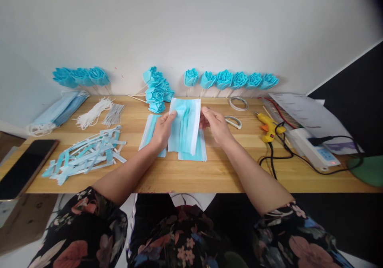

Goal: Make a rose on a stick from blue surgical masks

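An opened-out light blue face mask [176,136] with white edges and loosened pleats is held up above the table. My left hand [163,129] pinches its left edge, thumb in front. At its right edge, my right hand [217,125] has curled fingers with the thumb above them; whether they grip the edge is hidden. Beneath lies another flat mask piece [199,152], partly covered. To the left, a further mask piece [146,134] rests under my left forearm and hand. A pale scissors-like handle [238,123] shows just behind my right hand, its other end hidden.
Blue paper-like flowers [224,79] on sticks lean along the wall. Left are folded masks [60,110], white ear loops [94,112], cut strips [89,152] and a phone [25,168]. Right are a tape roll [239,103], yellow glue gun [267,128], cables and a power strip [312,148].
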`<state>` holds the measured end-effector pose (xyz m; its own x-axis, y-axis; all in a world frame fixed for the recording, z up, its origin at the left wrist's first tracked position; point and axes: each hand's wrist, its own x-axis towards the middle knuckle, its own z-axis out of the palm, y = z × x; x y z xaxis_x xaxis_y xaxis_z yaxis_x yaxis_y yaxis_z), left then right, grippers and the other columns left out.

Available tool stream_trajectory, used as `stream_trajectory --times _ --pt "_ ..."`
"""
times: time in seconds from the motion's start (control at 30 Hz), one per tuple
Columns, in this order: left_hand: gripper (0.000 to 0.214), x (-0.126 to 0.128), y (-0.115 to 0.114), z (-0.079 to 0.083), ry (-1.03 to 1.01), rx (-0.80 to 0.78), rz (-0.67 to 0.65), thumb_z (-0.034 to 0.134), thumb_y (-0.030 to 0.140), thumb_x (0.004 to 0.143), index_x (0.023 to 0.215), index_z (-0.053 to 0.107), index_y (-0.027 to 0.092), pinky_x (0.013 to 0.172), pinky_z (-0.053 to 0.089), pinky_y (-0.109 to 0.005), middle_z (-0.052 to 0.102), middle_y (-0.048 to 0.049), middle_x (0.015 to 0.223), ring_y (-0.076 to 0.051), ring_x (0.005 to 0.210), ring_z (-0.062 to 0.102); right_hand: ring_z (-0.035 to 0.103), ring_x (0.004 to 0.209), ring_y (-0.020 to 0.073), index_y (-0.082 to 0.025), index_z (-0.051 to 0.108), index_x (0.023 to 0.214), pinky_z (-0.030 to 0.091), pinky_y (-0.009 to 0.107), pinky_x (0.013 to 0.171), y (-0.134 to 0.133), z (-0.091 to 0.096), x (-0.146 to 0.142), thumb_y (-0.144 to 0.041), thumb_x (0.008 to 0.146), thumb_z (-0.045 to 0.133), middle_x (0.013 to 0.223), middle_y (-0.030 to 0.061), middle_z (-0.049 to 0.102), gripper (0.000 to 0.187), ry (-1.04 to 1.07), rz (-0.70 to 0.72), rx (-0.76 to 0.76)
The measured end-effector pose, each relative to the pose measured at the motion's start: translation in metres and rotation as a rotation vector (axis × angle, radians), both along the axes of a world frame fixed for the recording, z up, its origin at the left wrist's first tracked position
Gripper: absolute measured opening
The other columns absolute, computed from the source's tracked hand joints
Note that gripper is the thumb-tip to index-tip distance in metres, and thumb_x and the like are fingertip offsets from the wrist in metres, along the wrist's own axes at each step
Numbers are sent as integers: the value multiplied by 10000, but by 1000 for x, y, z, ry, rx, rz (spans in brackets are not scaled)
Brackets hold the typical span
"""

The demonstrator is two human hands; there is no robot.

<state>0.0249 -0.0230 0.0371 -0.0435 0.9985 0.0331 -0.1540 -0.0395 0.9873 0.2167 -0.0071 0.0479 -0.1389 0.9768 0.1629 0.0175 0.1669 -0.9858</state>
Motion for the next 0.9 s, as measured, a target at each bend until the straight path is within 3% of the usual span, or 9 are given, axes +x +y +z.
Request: stream_trajectory --times 0.13,0.3,0.5,0.67,0.9 --pt "479 0 0 2 -58 44 7 705 662 816 859 691 185 747 549 -325 748 -53 854 -248 914 697 516 552 139 -222 575 595 358 280 532 -2 -1 0 -644 847 677 564 -17 567 503 -210 157 -6" --pt "502 4 -1 4 -138 24 -76 747 658 790 897 719 169 760 566 -342 770 -73 895 -264 937 718 454 534 125 -224 498 575 329 278 539 1 -5 1 -600 869 657 533 -41 479 503 -185 19 48" --pt "495 3 2 -4 -93 -46 -82 854 619 663 810 725 164 671 534 -331 728 -38 728 -225 739 691 429 536 130 -231 466 570 307 284 534 5 -9 4 -687 855 652 524 -42 428 570 -147 -55 72" --pt "423 0 4 -4 -66 -26 -8 824 583 722 728 681 184 577 462 -286 647 4 632 -158 602 594 414 537 134 -236 453 567 300 290 528 5 -11 5 -706 845 660 524 -36 423 585 -88 -137 74" --pt "383 -1 6 -5 -84 -14 9 791 545 761 703 636 199 589 451 -286 564 22 581 -145 575 545 408 545 134 -239 435 566 317 291 527 4 -8 3 -681 859 663 547 -35 390 577 -38 -209 107"
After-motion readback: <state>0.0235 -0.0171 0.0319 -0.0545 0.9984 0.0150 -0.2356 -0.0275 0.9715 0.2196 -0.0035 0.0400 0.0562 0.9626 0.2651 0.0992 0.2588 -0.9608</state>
